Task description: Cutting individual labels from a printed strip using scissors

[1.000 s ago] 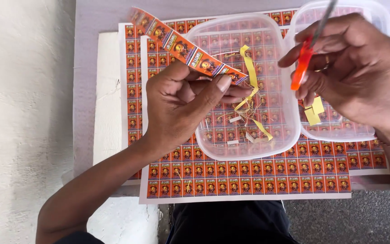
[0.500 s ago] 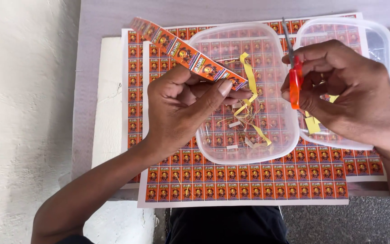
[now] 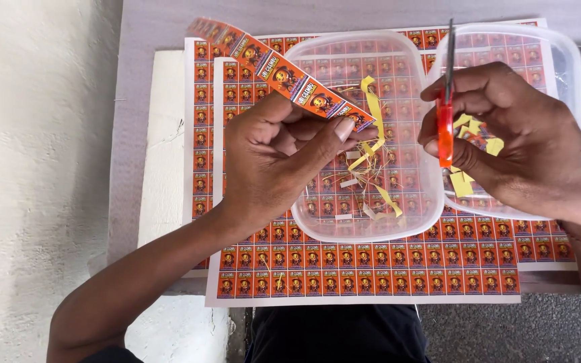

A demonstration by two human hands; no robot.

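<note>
A grey counter (image 3: 149, 27) with a matte surface occupies the upper area, under even, diffuse light. A rough, off-white plastered wall (image 3: 35, 168) runs along the left side. Speckled dark grey floor (image 3: 506, 333) is visible below the counter's near edge.

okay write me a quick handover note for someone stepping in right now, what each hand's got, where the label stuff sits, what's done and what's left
Left hand: fingers pinch one end of a long strip of orange labels, held above the left clear tray.
Right hand: grips the red-handled scissors, blades pointing up, over the right clear tray.
Things: both trays sit on printed label sheets spread over the table.
Done: yellow and white trimmings lie in the left tray; yellow pieces lie in the right one.
Left: the strip in hand is uncut, and the sheets underneath look mostly whole.
</note>
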